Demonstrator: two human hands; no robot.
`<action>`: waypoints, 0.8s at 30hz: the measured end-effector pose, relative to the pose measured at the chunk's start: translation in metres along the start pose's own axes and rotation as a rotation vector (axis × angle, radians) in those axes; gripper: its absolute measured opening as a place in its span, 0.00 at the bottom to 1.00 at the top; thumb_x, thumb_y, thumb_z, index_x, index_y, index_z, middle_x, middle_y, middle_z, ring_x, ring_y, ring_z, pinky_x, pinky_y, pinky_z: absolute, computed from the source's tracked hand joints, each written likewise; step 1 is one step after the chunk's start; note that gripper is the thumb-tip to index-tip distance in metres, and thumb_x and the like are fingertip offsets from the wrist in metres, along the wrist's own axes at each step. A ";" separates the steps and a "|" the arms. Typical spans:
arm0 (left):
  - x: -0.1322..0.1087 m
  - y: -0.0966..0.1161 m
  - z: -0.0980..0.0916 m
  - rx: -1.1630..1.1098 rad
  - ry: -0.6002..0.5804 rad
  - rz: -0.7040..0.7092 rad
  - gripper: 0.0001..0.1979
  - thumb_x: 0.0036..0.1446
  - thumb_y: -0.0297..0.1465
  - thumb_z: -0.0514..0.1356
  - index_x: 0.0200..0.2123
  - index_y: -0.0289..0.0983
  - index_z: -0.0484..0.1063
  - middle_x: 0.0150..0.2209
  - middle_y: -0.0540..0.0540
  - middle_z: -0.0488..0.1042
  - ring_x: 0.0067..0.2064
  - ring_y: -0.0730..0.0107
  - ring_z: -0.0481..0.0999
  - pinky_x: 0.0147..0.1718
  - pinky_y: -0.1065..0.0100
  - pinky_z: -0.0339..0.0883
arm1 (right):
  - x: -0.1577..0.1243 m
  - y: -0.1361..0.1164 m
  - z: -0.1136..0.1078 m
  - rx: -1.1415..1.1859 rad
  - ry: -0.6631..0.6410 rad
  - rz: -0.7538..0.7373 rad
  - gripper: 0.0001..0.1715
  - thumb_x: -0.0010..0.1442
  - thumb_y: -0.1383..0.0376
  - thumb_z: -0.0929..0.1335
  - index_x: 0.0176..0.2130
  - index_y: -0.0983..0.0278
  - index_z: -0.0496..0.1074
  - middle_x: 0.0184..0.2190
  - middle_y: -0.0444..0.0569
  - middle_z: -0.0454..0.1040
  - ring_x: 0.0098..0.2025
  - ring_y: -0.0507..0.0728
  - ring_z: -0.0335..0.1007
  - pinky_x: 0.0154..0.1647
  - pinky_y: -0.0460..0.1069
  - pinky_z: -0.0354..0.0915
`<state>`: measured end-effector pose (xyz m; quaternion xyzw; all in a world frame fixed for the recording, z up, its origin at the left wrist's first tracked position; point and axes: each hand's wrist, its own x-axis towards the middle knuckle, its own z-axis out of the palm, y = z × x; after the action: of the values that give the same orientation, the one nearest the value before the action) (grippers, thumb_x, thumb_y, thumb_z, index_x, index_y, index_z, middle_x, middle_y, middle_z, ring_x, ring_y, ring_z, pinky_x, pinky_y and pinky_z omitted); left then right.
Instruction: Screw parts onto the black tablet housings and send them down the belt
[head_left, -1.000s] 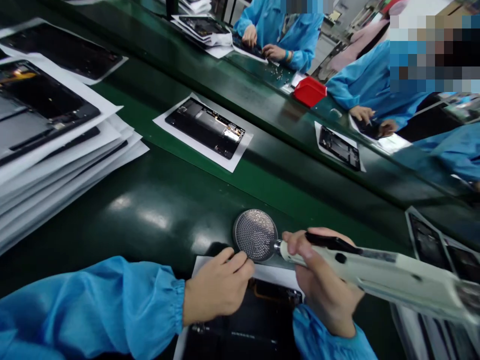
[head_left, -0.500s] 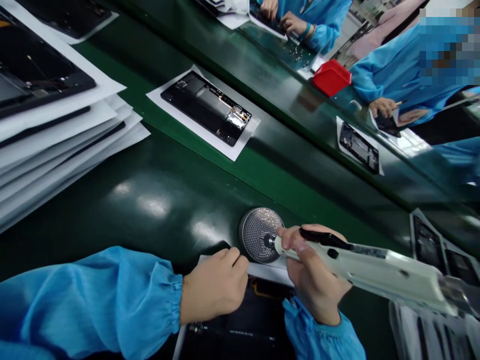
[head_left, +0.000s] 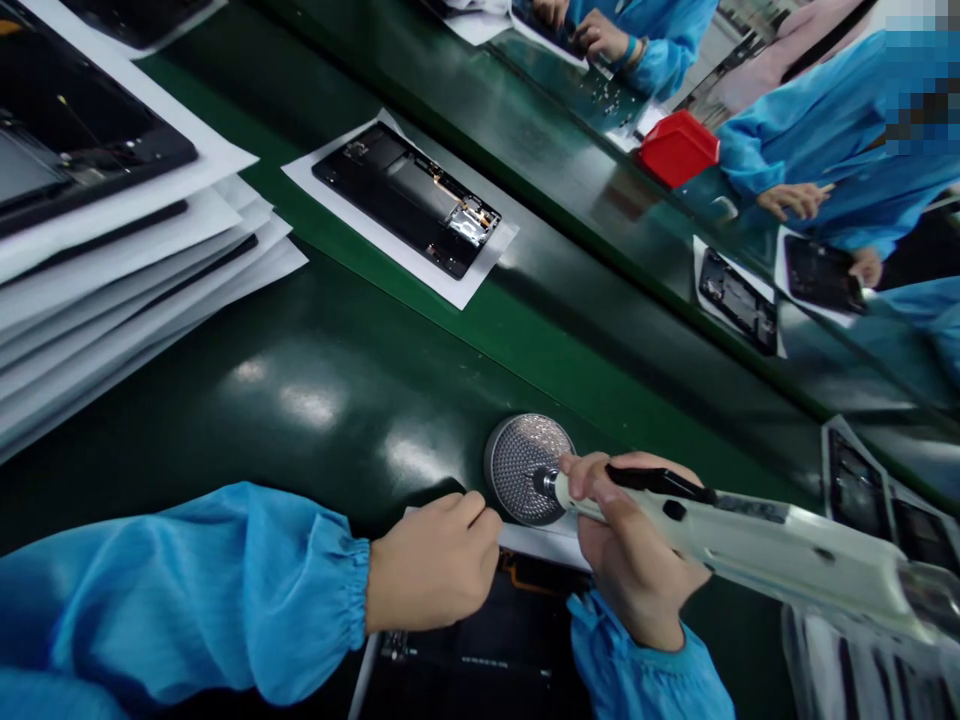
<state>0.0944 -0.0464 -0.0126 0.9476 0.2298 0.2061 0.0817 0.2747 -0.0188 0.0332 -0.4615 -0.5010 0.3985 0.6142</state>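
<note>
My right hand (head_left: 630,545) grips a pale electric screwdriver (head_left: 780,550) with a black lever, held nearly level. The screwdriver's metal tip points into a round, silvery dimpled dish (head_left: 529,470) that seems to hold tiny bright pieces, perhaps screws. Left of the dish, my left hand (head_left: 439,562) is closed, its knuckles up and its fingertips hidden. Whatever it may hold cannot be made out. Below both hands lies an opened tablet (head_left: 480,650) with its dark inside facing up, on a white sheet (head_left: 547,545).
At left rises a stack of tablets between white sheets (head_left: 150,290). Another opened tablet (head_left: 409,195) lies on paper on the green strip. More tablets (head_left: 855,480) and a white-and-dark stack (head_left: 855,665) stand at right. Across the bench are co-workers in blue sleeves and a red bin (head_left: 679,148).
My hands and the screwdriver keep nearly the same pose as the view shifts slightly. Across the bench, a co-worker's hands have moved apart, and a dark device there now shows on white paper.
</note>
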 end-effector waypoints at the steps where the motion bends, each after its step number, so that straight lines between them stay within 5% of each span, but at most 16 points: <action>1: 0.000 0.000 0.000 -0.001 -0.004 -0.001 0.08 0.57 0.22 0.55 0.27 0.32 0.69 0.28 0.43 0.62 0.30 0.63 0.61 0.26 0.63 0.55 | 0.000 0.000 0.000 0.000 -0.001 -0.006 0.14 0.57 0.75 0.70 0.41 0.59 0.74 0.24 0.40 0.72 0.27 0.52 0.69 0.42 0.56 0.70; 8: 0.002 -0.002 -0.004 0.002 -0.081 0.020 0.04 0.55 0.24 0.58 0.28 0.32 0.69 0.28 0.43 0.62 0.31 0.63 0.63 0.26 0.63 0.58 | -0.002 -0.018 -0.004 -0.017 0.027 -0.035 0.15 0.56 0.72 0.70 0.44 0.59 0.75 0.22 0.41 0.71 0.27 0.54 0.68 0.41 0.59 0.69; 14: 0.008 -0.003 -0.002 -0.077 -0.125 -0.010 0.01 0.57 0.23 0.58 0.34 0.32 0.69 0.33 0.42 0.67 0.35 0.60 0.65 0.30 0.61 0.63 | -0.033 -0.051 -0.015 -0.001 0.022 -0.018 0.16 0.55 0.74 0.70 0.43 0.58 0.76 0.21 0.41 0.70 0.28 0.53 0.66 0.40 0.57 0.69; 24: 0.012 -0.004 0.009 -0.050 -0.136 0.024 0.07 0.67 0.25 0.55 0.37 0.31 0.71 0.35 0.42 0.69 0.37 0.61 0.66 0.34 0.62 0.64 | -0.065 -0.022 -0.020 -0.097 0.019 -0.023 0.14 0.58 0.70 0.71 0.45 0.58 0.75 0.34 0.46 0.72 0.35 0.57 0.71 0.38 0.56 0.69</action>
<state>0.1060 -0.0380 -0.0175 0.9598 0.2071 0.1479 0.1185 0.2833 -0.0895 0.0369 -0.4886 -0.5195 0.3621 0.6002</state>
